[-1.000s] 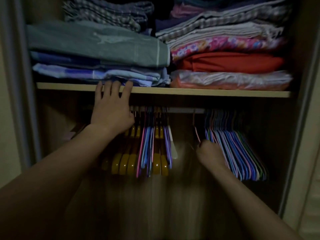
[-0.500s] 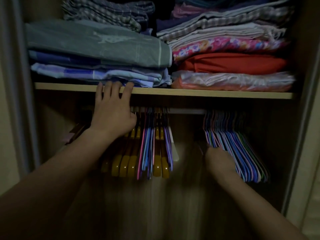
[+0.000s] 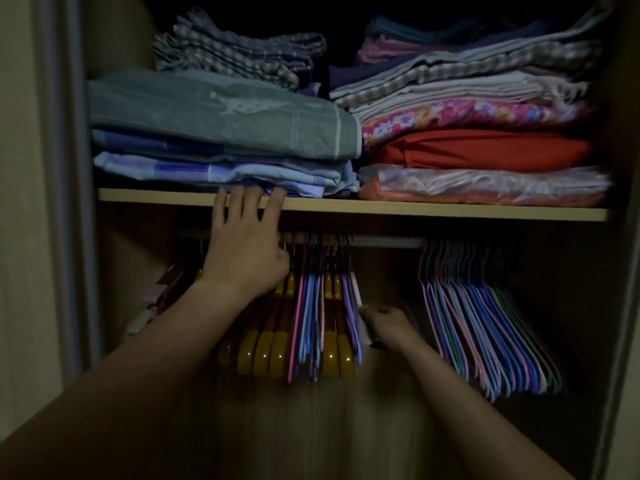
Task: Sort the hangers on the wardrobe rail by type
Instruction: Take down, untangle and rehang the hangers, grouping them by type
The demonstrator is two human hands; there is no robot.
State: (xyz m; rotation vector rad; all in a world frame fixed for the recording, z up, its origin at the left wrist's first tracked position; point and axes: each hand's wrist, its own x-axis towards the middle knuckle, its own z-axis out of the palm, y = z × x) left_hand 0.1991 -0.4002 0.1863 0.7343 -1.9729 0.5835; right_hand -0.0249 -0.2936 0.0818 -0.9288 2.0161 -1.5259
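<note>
Under the light wooden shelf, on the pale metal rail, two groups of hangers are seen, well apart. At the left, a mixed bunch is hung: about five thick yellow-brown wooden hangers with thin pink, blue and purple hangers between them. At the right, only thin coloured wire hangers are gathered, too many to be counted. The left hand is laid open, fingers stretched up onto the shelf edge, nothing gripped. The right hand, nearer, is curled just right of the mixed bunch; a whitish hanger seems pinched, though this cannot be told surely. Hanger arms slope down toward the viewer.
</note>
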